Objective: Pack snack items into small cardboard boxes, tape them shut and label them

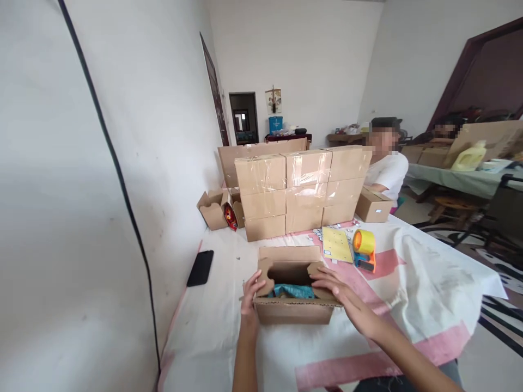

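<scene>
An open cardboard box (293,314) sits in front of me on the table, with a blue plastic-wrapped packet (296,291) inside. Its back flap stands raised, and the side flaps lean inward over the opening. My left hand (250,291) grips the left side of the box, its fingers curled over the side flap. On the opposite side, my right hand (333,286) lies with stretched fingers on the right flap. Behind the box are a yellow sheet (337,244) and a tape dispenser (364,251) with a yellow roll.
Taped cardboard boxes (304,190) form a stacked wall behind. An open box (214,209) and a red packet (230,216) stand at its left, another box (372,206) at its right. A black phone (200,268) lies near the wall. A person (386,169) sits beyond.
</scene>
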